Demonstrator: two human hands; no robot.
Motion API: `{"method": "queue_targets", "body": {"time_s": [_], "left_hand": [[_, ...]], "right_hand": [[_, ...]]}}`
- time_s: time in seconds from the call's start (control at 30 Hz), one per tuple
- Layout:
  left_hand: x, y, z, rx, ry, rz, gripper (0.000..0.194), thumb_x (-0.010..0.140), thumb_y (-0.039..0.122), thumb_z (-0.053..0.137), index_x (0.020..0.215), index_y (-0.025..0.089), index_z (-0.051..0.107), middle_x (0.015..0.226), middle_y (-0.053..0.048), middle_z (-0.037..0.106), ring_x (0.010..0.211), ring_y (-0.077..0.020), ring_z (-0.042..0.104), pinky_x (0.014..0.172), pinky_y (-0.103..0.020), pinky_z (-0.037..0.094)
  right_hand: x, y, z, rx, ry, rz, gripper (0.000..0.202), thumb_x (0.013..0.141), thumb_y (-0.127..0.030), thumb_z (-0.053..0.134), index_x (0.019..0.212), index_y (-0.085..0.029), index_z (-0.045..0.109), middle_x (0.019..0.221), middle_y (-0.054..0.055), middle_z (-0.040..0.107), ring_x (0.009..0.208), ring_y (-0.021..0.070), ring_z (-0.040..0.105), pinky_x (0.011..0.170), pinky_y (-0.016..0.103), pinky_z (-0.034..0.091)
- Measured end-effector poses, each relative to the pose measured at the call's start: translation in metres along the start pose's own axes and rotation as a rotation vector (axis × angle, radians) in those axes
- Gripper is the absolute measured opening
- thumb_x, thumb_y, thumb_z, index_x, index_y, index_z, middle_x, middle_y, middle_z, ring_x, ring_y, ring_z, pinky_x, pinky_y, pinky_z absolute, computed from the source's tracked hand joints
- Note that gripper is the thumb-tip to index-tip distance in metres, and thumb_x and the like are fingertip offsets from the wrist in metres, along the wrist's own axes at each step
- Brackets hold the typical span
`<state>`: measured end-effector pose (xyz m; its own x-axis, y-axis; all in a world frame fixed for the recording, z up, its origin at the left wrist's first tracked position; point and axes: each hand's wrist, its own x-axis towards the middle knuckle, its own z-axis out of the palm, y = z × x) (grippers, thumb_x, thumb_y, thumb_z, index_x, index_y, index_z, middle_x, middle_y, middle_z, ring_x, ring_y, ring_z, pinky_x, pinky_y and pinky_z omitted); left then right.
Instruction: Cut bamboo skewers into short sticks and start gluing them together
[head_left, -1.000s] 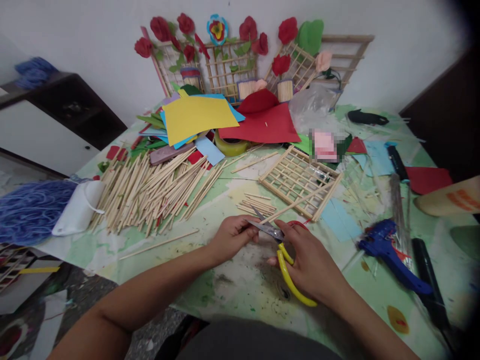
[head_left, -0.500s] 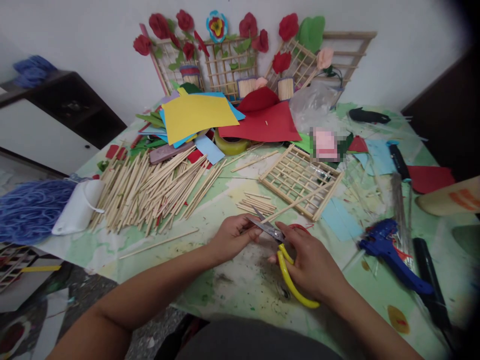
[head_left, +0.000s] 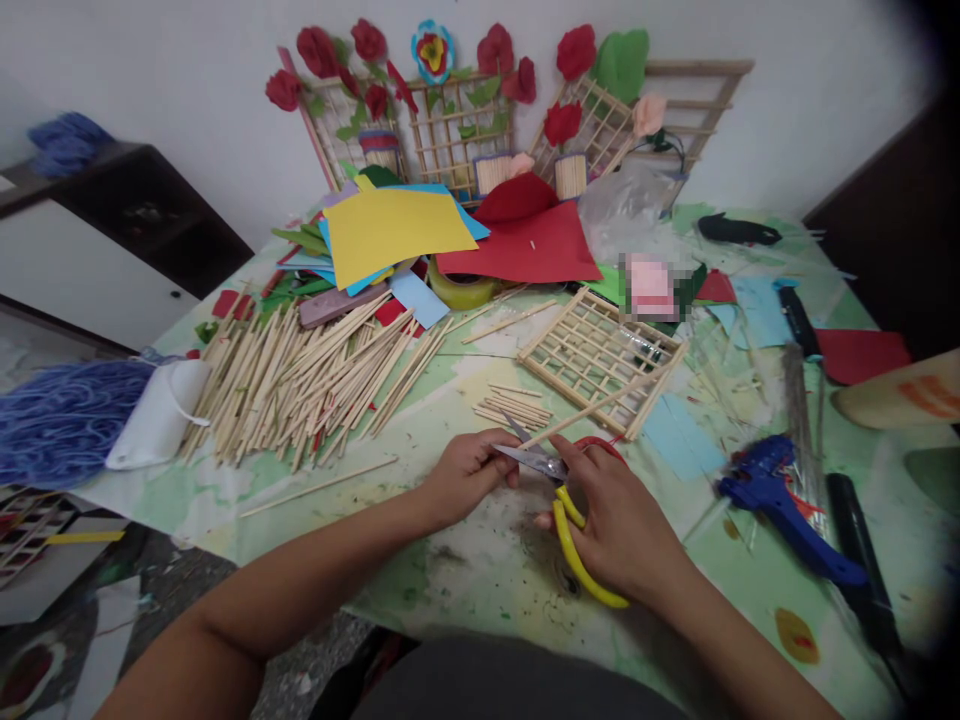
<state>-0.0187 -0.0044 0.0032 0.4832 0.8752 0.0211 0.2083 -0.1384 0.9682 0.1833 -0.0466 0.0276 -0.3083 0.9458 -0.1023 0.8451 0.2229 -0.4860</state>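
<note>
My left hand (head_left: 471, 475) is closed in a pinch at the near end of a thin wooden stick (head_left: 589, 412). From there the stick slants up to the right, over a wooden lattice panel (head_left: 577, 345). My right hand (head_left: 626, 515) grips scissors (head_left: 574, 550) with yellow and red handles. Their blades are parted around the stick, close to my left fingertips; those fingers partly hide the stick's end. Just beyond the blades lies a small pile of short cut sticks (head_left: 514, 408).
Many long sticks (head_left: 300, 370) spread across the left. Coloured paper (head_left: 405, 235) and a tape roll (head_left: 461, 288) lie behind. On the right are a blue glue gun (head_left: 787, 510) and a bottle (head_left: 900, 393). Lattices with paper flowers (head_left: 465, 120) lean on the wall. Blue yarn (head_left: 64, 420) is far left.
The scissors' yellow handle has swung slightly left with my right hand, and the blades look a little differently angled around the stick. My left hand has barely moved.
</note>
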Motion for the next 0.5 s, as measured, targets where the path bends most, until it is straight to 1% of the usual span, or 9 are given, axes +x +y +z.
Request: {"method": "queue_targets", "body": {"time_s": [0.17,0.5], "left_hand": [[-0.0002,-0.0009,0.0000,-0.012,-0.019,0.010,0.024,0.088,0.033,0.044,0.083,0.015,0.059,0.064,-0.001,0.060,0.058,-0.0106,0.053,0.059,-0.021,0.040],[0.0002,-0.0028,0.0010,-0.097,-0.062,-0.058,0.033,0.090,0.040,0.041,0.078,0.013,0.056,0.066,-0.002,0.059,0.048,-0.0068,0.043,0.050,-0.019,0.034]], "right_hand": [[0.0003,0.0019,-0.0012,0.021,-0.007,-0.020,0.068,0.076,-0.038,0.057,0.137,-0.017,0.036,0.097,0.010,0.052,0.091,0.0249,0.051,0.081,0.038,0.042],[0.0004,0.0015,-0.0032,0.050,-0.016,-0.020,0.067,0.077,-0.037,0.057,0.138,-0.016,0.036,0.099,0.011,0.054,0.091,0.0251,0.052,0.079,0.038,0.042]]}}
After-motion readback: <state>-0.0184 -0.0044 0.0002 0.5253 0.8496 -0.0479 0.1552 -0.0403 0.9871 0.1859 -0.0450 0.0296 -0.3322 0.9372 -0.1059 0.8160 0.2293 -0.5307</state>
